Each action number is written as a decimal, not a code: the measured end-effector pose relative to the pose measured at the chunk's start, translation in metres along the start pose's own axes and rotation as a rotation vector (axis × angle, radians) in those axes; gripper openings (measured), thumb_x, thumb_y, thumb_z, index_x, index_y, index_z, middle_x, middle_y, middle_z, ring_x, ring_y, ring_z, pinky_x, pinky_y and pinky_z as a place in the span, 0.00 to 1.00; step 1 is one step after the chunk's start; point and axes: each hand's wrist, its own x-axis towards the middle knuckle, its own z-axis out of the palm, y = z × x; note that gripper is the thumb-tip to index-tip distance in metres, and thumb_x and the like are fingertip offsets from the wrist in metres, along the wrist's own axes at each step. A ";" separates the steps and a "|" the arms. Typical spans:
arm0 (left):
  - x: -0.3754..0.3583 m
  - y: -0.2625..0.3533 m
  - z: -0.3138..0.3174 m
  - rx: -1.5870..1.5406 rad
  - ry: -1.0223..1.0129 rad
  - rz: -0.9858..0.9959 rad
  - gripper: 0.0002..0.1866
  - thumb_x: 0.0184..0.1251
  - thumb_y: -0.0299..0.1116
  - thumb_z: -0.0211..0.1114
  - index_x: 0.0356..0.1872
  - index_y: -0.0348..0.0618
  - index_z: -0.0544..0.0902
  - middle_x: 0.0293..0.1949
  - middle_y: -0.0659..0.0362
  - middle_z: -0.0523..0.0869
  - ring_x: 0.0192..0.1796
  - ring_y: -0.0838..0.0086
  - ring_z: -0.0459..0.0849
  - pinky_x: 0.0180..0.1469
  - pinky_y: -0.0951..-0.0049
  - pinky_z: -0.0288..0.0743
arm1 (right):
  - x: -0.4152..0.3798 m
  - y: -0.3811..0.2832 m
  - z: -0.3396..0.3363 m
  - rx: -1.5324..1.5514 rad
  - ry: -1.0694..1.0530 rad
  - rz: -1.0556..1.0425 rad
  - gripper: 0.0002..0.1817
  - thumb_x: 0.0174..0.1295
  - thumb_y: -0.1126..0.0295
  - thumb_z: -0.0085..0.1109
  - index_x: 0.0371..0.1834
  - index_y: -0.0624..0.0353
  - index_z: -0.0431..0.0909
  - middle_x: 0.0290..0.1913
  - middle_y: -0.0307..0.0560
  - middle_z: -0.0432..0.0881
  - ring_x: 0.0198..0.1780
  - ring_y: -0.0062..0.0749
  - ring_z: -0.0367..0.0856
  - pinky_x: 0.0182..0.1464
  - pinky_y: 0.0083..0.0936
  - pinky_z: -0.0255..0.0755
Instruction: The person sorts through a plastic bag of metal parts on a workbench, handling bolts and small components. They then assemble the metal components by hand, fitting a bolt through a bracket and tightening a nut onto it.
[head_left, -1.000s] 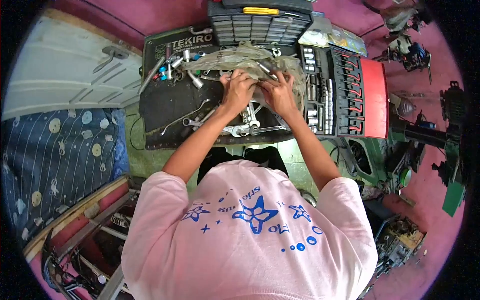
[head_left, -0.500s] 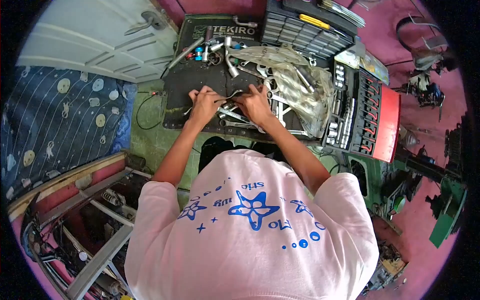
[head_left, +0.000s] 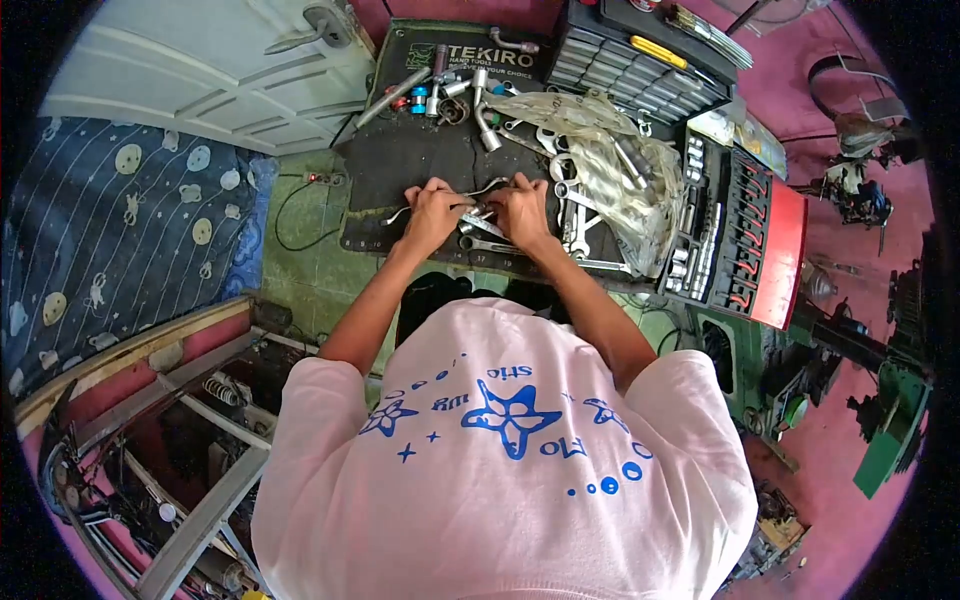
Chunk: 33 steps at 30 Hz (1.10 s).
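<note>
Over the near part of the dark workbench mat (head_left: 400, 165), my left hand (head_left: 432, 215) is closed, fingers bent around a slim curved wrench (head_left: 488, 187). Metal ends show on both sides of that hand, and the right one reaches the fingers of my right hand (head_left: 522, 212). My right hand is curled and pointing down among loose wrenches; I cannot tell what its fingertips grip. Just below the hands lies a combination wrench (head_left: 485, 244). More wrenches (head_left: 577, 215) lie right of my right hand, beside a crumpled clear plastic sheet (head_left: 600, 150).
Sockets and handles (head_left: 435, 95) lie at the back of the mat. A drawer cabinet (head_left: 630, 75) stands behind. An open red tool case (head_left: 780, 260) is on the right. A door (head_left: 215, 70) and patterned curtain (head_left: 140, 220) are on the left, above a metal frame (head_left: 215, 500).
The view has shifted slightly, so the bench appears further right. My hands are closer together, and the curved wrench still spans between them.
</note>
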 end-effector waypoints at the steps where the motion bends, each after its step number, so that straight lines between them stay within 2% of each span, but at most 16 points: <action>1: 0.000 -0.002 0.001 -0.033 0.005 -0.001 0.07 0.59 0.34 0.75 0.39 0.55 0.94 0.35 0.64 0.88 0.49 0.69 0.80 0.53 0.59 0.58 | 0.001 0.000 -0.001 0.015 0.006 0.003 0.18 0.42 0.77 0.66 0.37 0.45 0.92 0.32 0.41 0.88 0.49 0.40 0.77 0.52 0.43 0.58; 5: 0.006 0.002 0.003 -0.063 -0.012 -0.002 0.08 0.59 0.35 0.75 0.40 0.55 0.94 0.35 0.63 0.86 0.50 0.69 0.79 0.53 0.59 0.57 | 0.002 0.008 -0.004 -0.013 0.002 0.014 0.14 0.44 0.76 0.68 0.34 0.45 0.91 0.32 0.40 0.87 0.49 0.40 0.76 0.51 0.42 0.59; 9: 0.011 0.006 0.001 -0.008 -0.086 -0.017 0.08 0.61 0.37 0.73 0.41 0.56 0.94 0.34 0.62 0.85 0.51 0.69 0.78 0.54 0.60 0.56 | 0.000 0.008 -0.010 -0.034 -0.057 0.040 0.13 0.47 0.74 0.68 0.36 0.45 0.91 0.34 0.39 0.87 0.51 0.38 0.75 0.53 0.44 0.59; 16: 0.008 0.015 -0.020 0.204 -0.193 0.029 0.08 0.62 0.37 0.72 0.40 0.53 0.95 0.34 0.58 0.86 0.52 0.66 0.77 0.55 0.59 0.55 | 0.008 0.005 -0.025 -0.186 -0.157 -0.195 0.11 0.54 0.69 0.66 0.41 0.44 0.90 0.43 0.33 0.85 0.59 0.37 0.73 0.55 0.50 0.61; 17: 0.008 0.018 -0.027 0.196 -0.229 -0.002 0.08 0.61 0.36 0.72 0.38 0.51 0.95 0.34 0.57 0.87 0.52 0.66 0.77 0.56 0.57 0.55 | 0.013 0.005 -0.024 -0.249 -0.239 -0.208 0.11 0.54 0.69 0.66 0.41 0.44 0.89 0.43 0.32 0.85 0.59 0.36 0.73 0.56 0.51 0.61; 18: 0.005 0.018 -0.028 0.197 -0.229 -0.003 0.08 0.61 0.36 0.72 0.38 0.51 0.95 0.34 0.57 0.87 0.52 0.66 0.77 0.56 0.57 0.55 | 0.015 0.006 -0.023 -0.312 -0.321 -0.224 0.11 0.54 0.69 0.66 0.41 0.43 0.89 0.43 0.32 0.85 0.60 0.36 0.72 0.56 0.52 0.61; 23: 0.002 0.019 -0.021 0.213 -0.176 0.077 0.07 0.59 0.34 0.72 0.36 0.50 0.95 0.32 0.53 0.86 0.49 0.62 0.77 0.54 0.55 0.57 | 0.015 0.006 -0.020 -0.284 -0.286 -0.292 0.11 0.58 0.70 0.62 0.41 0.40 0.89 0.44 0.30 0.86 0.62 0.35 0.72 0.58 0.55 0.62; 26: 0.002 0.023 -0.011 0.191 -0.136 0.005 0.07 0.58 0.33 0.72 0.36 0.49 0.94 0.31 0.52 0.85 0.49 0.61 0.78 0.53 0.55 0.58 | 0.016 0.003 -0.021 -0.294 -0.201 -0.330 0.10 0.58 0.70 0.61 0.39 0.42 0.88 0.42 0.31 0.85 0.62 0.35 0.72 0.58 0.56 0.61; 28: 0.002 0.025 -0.007 0.198 -0.120 -0.032 0.07 0.58 0.32 0.72 0.36 0.48 0.94 0.31 0.52 0.85 0.50 0.61 0.78 0.53 0.54 0.59 | 0.021 -0.003 -0.023 -0.473 -0.322 -0.355 0.14 0.54 0.68 0.63 0.43 0.41 0.89 0.42 0.28 0.85 0.58 0.32 0.72 0.58 0.49 0.61; 30: 0.001 0.023 -0.002 0.206 -0.106 -0.065 0.07 0.58 0.32 0.71 0.36 0.47 0.94 0.31 0.52 0.85 0.50 0.60 0.78 0.53 0.54 0.59 | 0.023 -0.007 -0.022 -0.456 -0.326 -0.347 0.12 0.54 0.68 0.64 0.42 0.43 0.88 0.41 0.29 0.85 0.58 0.32 0.72 0.59 0.50 0.61; 32: -0.001 0.019 0.006 0.317 -0.071 -0.014 0.07 0.57 0.33 0.72 0.35 0.53 0.94 0.30 0.61 0.87 0.49 0.63 0.77 0.52 0.54 0.56 | 0.021 -0.006 -0.022 -0.442 -0.330 -0.336 0.11 0.53 0.68 0.64 0.40 0.45 0.88 0.41 0.29 0.84 0.58 0.32 0.72 0.59 0.51 0.60; 33: -0.002 0.017 0.006 0.317 -0.071 -0.013 0.07 0.57 0.33 0.72 0.35 0.53 0.94 0.30 0.61 0.87 0.49 0.63 0.77 0.52 0.54 0.56 | 0.019 -0.007 -0.022 -0.437 -0.287 -0.347 0.11 0.53 0.68 0.64 0.39 0.46 0.88 0.41 0.29 0.84 0.58 0.32 0.72 0.58 0.51 0.61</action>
